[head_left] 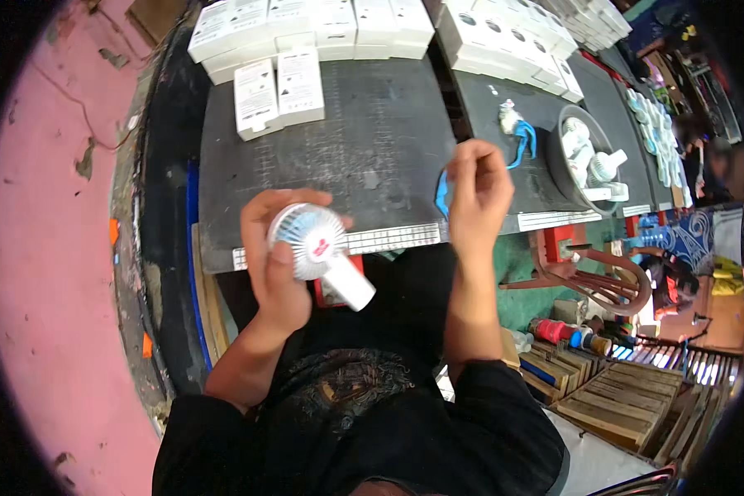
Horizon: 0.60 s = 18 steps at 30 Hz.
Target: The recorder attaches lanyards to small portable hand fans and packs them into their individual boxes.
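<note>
A white handheld fan (310, 244) with a round ribbed head and a short white handle rests in my left hand (277, 264). My left fingers wrap round its head, and the handle points down to the right. My right hand (478, 194) is raised over the table's front edge, its fingers curled in a pinch. A thin blue strap (442, 195) shows at the left of these fingers and seems to be held by them. More blue strap (525, 142) shows to their right, by a small whitish bundle (508, 116). The pinch point itself is hidden.
White boxes (300, 87) stand on the dark table (372, 149), with rows of others (504, 45) behind. At the right, a grey bowl (559, 161) holds several white fans. A white ruled strip (393, 238) runs along the front edge. A reddish-brown chair (603, 277) stands beyond.
</note>
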Motion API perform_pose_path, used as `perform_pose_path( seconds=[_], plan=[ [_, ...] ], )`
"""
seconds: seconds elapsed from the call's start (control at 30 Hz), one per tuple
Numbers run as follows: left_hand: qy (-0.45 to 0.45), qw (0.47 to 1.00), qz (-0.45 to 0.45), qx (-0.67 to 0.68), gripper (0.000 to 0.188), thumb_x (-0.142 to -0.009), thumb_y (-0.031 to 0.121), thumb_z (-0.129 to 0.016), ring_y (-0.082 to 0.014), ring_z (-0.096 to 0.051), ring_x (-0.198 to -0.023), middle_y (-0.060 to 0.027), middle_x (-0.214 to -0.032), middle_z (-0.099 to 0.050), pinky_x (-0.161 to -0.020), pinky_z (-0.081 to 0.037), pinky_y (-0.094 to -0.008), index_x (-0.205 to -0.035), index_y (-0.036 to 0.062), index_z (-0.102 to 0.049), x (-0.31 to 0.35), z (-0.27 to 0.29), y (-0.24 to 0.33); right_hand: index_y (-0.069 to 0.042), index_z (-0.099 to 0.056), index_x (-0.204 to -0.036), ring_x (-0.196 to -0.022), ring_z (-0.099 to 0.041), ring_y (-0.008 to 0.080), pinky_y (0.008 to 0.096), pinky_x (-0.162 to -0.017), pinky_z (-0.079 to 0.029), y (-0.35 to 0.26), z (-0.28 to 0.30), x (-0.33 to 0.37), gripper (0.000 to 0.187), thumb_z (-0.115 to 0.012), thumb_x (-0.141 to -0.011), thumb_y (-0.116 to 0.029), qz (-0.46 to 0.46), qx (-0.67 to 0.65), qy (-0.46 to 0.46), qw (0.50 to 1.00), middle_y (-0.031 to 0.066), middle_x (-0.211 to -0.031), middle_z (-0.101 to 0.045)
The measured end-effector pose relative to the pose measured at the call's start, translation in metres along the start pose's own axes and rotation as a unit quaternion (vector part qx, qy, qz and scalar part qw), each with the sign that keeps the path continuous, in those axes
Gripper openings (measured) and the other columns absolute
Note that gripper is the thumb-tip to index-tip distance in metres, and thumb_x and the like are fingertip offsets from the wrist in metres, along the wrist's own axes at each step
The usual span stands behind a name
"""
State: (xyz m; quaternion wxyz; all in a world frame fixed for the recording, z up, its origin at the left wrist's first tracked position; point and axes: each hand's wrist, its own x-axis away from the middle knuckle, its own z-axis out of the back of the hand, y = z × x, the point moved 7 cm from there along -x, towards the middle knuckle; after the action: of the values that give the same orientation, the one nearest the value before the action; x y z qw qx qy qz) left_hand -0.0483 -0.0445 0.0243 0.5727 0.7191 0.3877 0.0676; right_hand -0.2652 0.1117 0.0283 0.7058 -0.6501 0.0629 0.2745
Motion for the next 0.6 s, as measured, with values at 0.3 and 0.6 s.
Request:
perform_pose_path(
  seconds=[0.3, 0.6],
  plan=[
    [0.026, 0.975, 0.199, 0.097, 0.054, -0.104, 0.039, -0.045, -0.0347, -0.075, -0.086, -0.0253, -0.116, -0.065, -0.054, -0.067, -0.0368, -0.146, 0.0062, -0.035, 0.005, 0.026, -0.048, -0.006, -0.065, -0.097, -0.085, -0.069, 0.0373, 0.049, -0.072, -0.054, 0.11, 0.1, -0.144, 0.013, -0.063, -0.1, -0.019, 0.157, 0.522, 0.019, 0.838, 0.0145, -0.096, -0.07],
    [0.006, 0.97, 0.215, 0.113, 0.051, -0.104, 0.034, -0.042, -0.0357, -0.076, -0.086, -0.0271, -0.116, -0.065, -0.057, -0.068, -0.0387, -0.147, 0.0067, -0.034, 0.006, 0.02, -0.05, -0.007, -0.073, -0.111, -0.099, -0.064, 0.0348, 0.0445, -0.087, -0.055, 0.13, 0.095, -0.137, 0.02, -0.063, -0.094, -0.011, 0.185, 0.533, -0.091, 0.821, 0.0128, -0.104, -0.067]
  ],
)
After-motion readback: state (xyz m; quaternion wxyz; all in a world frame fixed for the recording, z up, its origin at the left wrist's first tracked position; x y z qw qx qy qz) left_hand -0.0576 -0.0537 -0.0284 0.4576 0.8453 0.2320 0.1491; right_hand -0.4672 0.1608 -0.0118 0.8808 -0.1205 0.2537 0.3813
